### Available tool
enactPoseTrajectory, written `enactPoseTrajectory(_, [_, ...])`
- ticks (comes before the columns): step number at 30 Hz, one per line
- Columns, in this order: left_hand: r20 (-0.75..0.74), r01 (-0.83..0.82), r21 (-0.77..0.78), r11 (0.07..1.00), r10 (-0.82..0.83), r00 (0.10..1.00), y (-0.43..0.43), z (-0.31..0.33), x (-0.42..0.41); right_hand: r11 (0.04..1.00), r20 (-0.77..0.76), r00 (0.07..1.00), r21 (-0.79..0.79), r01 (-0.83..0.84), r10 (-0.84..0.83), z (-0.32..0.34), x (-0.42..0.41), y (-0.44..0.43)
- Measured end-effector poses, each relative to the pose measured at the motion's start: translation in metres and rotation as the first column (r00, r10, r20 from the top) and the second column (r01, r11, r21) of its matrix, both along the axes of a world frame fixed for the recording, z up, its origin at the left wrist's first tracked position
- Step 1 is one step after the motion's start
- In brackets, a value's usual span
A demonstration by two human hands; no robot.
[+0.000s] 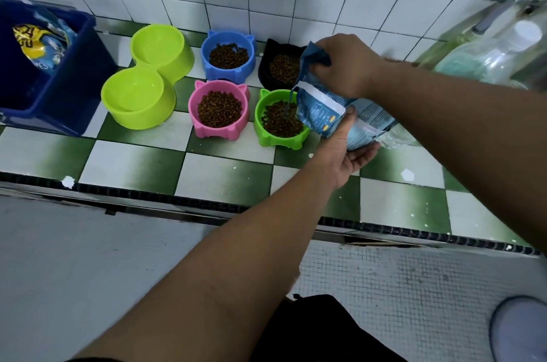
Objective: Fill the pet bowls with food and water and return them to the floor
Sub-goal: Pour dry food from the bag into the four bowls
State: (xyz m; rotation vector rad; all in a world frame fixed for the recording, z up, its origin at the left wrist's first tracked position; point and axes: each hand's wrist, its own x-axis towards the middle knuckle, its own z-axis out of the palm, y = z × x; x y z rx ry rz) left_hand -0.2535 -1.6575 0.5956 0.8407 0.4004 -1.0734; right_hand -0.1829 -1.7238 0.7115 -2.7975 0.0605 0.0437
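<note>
A blue food bag (321, 111) is tilted over the green cat-ear bowl (279, 120), its mouth just above the brown kibble. My right hand (344, 65) grips the bag's top. My left hand (349, 151) cups it from below. The pink bowl (219, 108), the blue bowl (228, 55) and the black bowl (279, 68) each hold kibble. A lime double bowl (148, 76) at the left holds no kibble; whether it has water in it I cannot tell. All stand on a green and white checkered tile counter (207, 166).
A dark blue bin (56, 89) with food packets inside stands at the counter's far left. Clear plastic bottles (491, 54) lie at the right by the tiled wall. The counter's front edge drops to a grey floor below.
</note>
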Motion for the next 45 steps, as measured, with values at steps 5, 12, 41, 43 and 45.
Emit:
enactPoseTrajectory(5, [0.057, 0.015, 0.119, 0.993, -0.022, 0.998, 0.001, 0.001, -0.004, 0.993, 0.060, 0.995, 0.091, 0.076, -0.082, 0.005, -0.023, -0.015])
enactPoseTrajectory(12, [0.157, -0.035, 0.251, 0.967, -0.005, 0.988, 0.013, 0.012, -0.005, 0.938, 0.088, 0.964, 0.267, 0.220, -0.251, 0.010, -0.057, -0.025])
enactPoseTrajectory(41, [0.760, -0.184, 0.384, 0.905, -0.196, 0.620, 0.120, 0.100, 0.074, 0.257, 0.218, 0.768, 0.964, -0.072, -0.602, 0.015, -0.052, 0.023])
enactPoseTrajectory(43, [0.815, -0.249, 0.305, 0.919, -0.117, 0.567, 0.128, 0.098, 0.086, 0.227, 0.189, 0.786, 0.972, -0.064, -0.588, 0.016, -0.046, 0.031])
enactPoseTrajectory(45, [0.847, -0.306, 0.275, 0.911, -0.079, 0.526, 0.138, 0.098, 0.098, 0.230, 0.170, 0.796, 0.972, -0.040, -0.581, 0.017, -0.037, 0.041])
